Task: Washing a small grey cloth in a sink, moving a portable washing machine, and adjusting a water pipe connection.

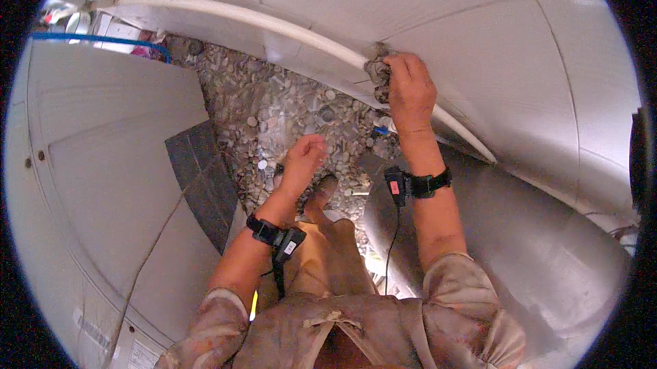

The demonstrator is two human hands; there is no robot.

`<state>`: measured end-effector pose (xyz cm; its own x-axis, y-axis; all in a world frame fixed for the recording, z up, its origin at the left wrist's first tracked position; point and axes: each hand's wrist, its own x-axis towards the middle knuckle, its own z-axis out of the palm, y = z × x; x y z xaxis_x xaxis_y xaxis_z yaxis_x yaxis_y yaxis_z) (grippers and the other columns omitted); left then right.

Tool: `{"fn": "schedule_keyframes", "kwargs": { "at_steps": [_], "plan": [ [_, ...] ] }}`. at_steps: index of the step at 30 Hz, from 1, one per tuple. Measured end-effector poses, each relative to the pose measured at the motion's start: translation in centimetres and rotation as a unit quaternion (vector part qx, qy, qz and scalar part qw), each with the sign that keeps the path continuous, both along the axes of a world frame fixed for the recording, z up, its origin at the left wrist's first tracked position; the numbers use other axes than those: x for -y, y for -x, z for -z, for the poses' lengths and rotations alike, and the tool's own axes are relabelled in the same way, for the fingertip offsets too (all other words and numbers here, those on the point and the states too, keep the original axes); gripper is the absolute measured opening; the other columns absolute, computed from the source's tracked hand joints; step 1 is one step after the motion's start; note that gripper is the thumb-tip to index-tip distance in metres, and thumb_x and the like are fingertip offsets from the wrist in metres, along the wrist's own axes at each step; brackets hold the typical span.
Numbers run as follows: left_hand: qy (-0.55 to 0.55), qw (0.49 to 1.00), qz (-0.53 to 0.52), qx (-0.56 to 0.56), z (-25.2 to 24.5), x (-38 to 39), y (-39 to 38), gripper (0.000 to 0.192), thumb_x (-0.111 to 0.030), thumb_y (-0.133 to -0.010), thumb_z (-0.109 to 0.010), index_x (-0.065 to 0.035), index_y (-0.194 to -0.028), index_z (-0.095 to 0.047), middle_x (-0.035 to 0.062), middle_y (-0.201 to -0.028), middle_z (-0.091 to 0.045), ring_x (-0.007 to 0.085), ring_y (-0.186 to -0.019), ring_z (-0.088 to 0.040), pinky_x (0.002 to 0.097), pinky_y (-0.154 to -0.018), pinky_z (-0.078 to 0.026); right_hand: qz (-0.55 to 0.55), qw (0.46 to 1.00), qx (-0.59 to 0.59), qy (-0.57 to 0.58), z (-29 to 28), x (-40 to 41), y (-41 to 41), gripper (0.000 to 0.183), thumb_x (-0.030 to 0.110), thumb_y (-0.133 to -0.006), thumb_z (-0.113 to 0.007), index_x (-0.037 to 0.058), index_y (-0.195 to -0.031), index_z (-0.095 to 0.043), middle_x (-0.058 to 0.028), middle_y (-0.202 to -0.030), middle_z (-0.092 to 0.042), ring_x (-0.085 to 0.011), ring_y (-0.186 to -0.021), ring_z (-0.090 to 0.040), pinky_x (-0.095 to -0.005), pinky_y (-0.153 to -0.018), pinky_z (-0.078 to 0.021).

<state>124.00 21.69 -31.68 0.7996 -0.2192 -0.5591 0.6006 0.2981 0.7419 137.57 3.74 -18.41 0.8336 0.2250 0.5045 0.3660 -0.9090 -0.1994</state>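
A long white pipe (246, 17) runs along the pale tiled wall (462, 25). My right hand (412, 89) is at the pipe on the right, its fingers closed on a crumpled grey rag (379, 75) that lies against the pipe and the wall. The pipe passes behind that hand and comes out again below it. My left hand (306, 158) hangs lower, in front of my body over the pebbled floor, with its fingers curled loosely and nothing seen in them. Both wrists wear black straps with small devices.
A white appliance or cabinet panel (118, 127) stands on the left, with a cord across it and a dark tiled piece (203, 179) beside it. A large grey metal cylinder (513, 230) lies at the right. A blue tube (102, 38) crosses the upper left.
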Motion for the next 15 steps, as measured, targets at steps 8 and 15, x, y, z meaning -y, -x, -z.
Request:
{"fn": "schedule_keyframes", "kwargs": {
  "at_steps": [8, 15],
  "plan": [
    [-0.015, 0.999, -0.035, -0.027, 1.6, -1.5, 1.6, 0.02, -0.009, -0.089, -0.047, -0.0053, -0.108, -0.054, 0.0029, -0.091, -0.061, 0.0109, -0.076, -0.057, 0.0239, -0.065, -0.047, 0.039, 0.999, -0.006, 0.006, 2.8, -4.9, 1.1, 0.049, -0.006, -0.069, -0.054, 0.0067, -0.116, -0.054, -0.014, -0.11, -0.055, -0.0328, -0.098, -0.053, -0.0372, -0.086, -0.0443],
    [-0.012, 1.0, 0.005, -0.028, 1.5, -1.1, 1.8, 0.02, -0.01, -0.09, -0.046, -0.0054, -0.107, -0.055, 0.0047, -0.097, -0.062, 0.0114, -0.077, -0.058, 0.023, -0.064, -0.046, -0.057, 0.998, -0.009, -0.02, 3.7, -4.7, -1.3, 0.049, -0.006, -0.067, -0.056, 0.0094, -0.114, -0.057, -0.0105, -0.109, -0.055, -0.0311, -0.102, -0.051, -0.0378, -0.088, -0.042]
  ]
}}
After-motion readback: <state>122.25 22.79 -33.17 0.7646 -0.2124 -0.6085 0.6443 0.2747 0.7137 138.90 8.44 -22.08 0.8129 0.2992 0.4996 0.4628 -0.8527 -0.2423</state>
